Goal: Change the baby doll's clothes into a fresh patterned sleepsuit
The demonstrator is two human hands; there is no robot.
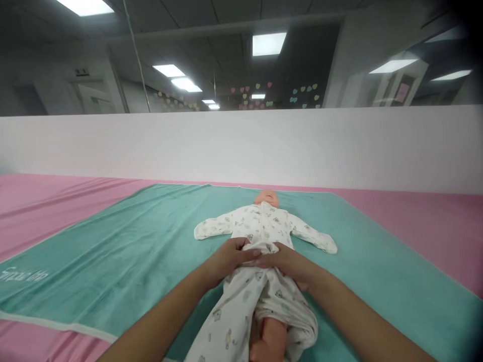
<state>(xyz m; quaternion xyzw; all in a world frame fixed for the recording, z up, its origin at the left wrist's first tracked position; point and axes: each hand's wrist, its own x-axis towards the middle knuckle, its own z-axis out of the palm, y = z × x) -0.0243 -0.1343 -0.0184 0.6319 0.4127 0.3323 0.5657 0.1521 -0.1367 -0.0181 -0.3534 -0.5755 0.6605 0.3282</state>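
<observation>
The left hand [228, 260] and right hand [285, 264] close their fingers over a bunched white printed sleepsuit [241, 301], gathering it at a vinyl baby doll's [266, 197] waist, above a teal towel [113, 256].

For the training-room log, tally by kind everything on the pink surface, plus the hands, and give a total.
Hands (left hand, right hand): 2
Infant doll: 1
White printed sleepsuit: 1
Teal blanket: 1
Pink cover: 1
Total: 6
</observation>
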